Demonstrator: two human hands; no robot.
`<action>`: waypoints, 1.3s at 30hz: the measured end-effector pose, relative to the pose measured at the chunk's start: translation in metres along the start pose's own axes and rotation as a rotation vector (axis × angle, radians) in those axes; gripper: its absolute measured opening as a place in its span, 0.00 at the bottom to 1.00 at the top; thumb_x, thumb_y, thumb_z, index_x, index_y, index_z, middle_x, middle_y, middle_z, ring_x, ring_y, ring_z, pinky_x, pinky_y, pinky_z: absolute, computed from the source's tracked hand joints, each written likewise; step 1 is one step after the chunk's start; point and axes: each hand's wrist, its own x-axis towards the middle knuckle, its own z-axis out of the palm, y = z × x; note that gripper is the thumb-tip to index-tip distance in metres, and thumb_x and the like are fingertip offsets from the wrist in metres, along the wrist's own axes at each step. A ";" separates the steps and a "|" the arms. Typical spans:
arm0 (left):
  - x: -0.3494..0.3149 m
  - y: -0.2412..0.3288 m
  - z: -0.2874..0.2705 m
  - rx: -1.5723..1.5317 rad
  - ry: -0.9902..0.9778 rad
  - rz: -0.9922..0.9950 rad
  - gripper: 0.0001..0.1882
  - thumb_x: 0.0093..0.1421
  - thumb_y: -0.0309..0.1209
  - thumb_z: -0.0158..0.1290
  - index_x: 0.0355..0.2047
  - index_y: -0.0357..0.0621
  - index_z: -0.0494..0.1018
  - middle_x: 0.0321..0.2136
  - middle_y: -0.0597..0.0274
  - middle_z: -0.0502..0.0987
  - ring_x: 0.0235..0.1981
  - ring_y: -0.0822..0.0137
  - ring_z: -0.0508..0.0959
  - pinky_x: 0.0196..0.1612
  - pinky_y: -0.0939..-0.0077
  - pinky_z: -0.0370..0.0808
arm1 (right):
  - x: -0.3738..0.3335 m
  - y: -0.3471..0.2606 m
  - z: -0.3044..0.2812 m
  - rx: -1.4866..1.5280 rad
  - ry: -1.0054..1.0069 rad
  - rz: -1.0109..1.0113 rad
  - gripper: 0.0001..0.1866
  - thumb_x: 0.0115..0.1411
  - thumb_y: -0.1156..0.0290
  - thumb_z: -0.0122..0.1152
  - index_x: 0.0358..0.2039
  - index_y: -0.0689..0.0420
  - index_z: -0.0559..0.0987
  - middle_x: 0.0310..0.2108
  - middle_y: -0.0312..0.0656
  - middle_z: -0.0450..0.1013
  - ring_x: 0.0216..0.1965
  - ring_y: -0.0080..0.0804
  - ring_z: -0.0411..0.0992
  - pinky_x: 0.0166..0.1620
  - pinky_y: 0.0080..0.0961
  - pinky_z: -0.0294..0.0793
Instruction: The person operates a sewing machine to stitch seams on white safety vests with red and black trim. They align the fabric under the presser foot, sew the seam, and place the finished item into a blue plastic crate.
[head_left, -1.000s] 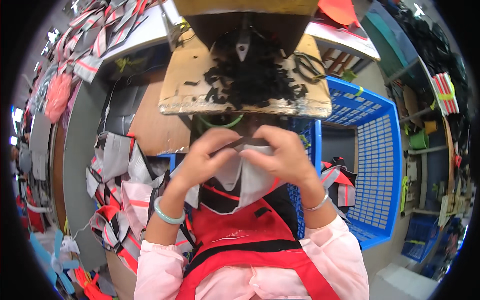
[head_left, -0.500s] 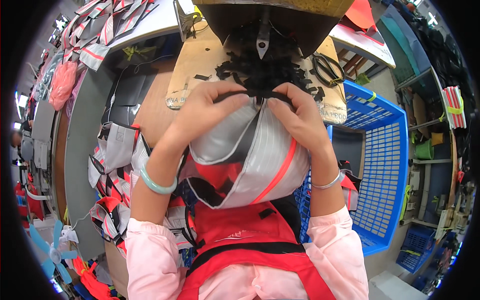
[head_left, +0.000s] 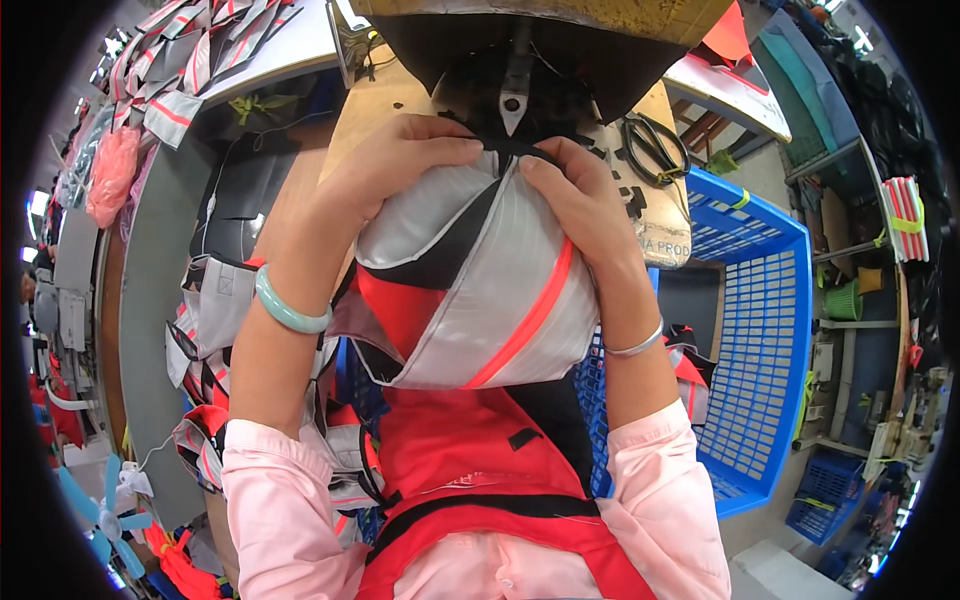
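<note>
Both my hands pinch the top edge of a silver-grey sewn fabric piece (head_left: 500, 320), which has black edging, an orange-red stripe and a red inside. My left hand (head_left: 425, 160) closes thumb and fingers on the black band at its left. At the right, my right hand (head_left: 580, 195) pinches the same band, thumb on the silver side. The piece hangs open below my hands, over my red apron (head_left: 465, 430). Just beyond the band, the pointed metal arm (head_left: 513, 103) of a machine comes down from under a dark cover (head_left: 410, 45). The band lies close to its tip; whether they touch I cannot tell.
Black scissors or snips (head_left: 652, 150) lie on the wooden worktop (head_left: 660, 235) among black scraps. A blue plastic crate (head_left: 765, 350) stands at the right. Similar silver pieces (head_left: 225, 300) are heaped at left, with more (head_left: 172, 115) on the far-left table.
My hands have carried the fabric piece forward and slightly left, bringing its black band nearer the machine's metal tip. Both hands keep their pinch.
</note>
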 end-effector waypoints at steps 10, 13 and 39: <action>0.012 -0.004 -0.010 -0.035 -0.022 0.020 0.19 0.54 0.33 0.57 0.42 0.32 0.74 0.34 0.57 0.78 0.35 0.71 0.77 0.40 0.81 0.73 | 0.003 -0.009 0.002 0.043 0.000 0.033 0.14 0.57 0.66 0.56 0.38 0.64 0.75 0.30 0.31 0.72 0.33 0.15 0.66 0.38 0.13 0.65; 0.013 -0.003 -0.010 -0.075 -0.025 0.014 0.19 0.54 0.33 0.57 0.43 0.33 0.74 0.35 0.57 0.78 0.36 0.70 0.77 0.41 0.81 0.73 | 0.005 -0.009 0.002 0.049 0.006 0.003 0.14 0.57 0.65 0.57 0.38 0.64 0.76 0.30 0.32 0.72 0.33 0.15 0.67 0.38 0.13 0.65; -0.041 0.009 0.015 0.386 -0.105 0.269 0.15 0.53 0.33 0.58 0.38 0.37 0.78 0.29 0.67 0.78 0.30 0.80 0.74 0.36 0.86 0.70 | -0.039 -0.025 0.000 0.153 -0.085 0.018 0.10 0.57 0.72 0.59 0.37 0.65 0.75 0.31 0.34 0.73 0.32 0.15 0.69 0.37 0.13 0.69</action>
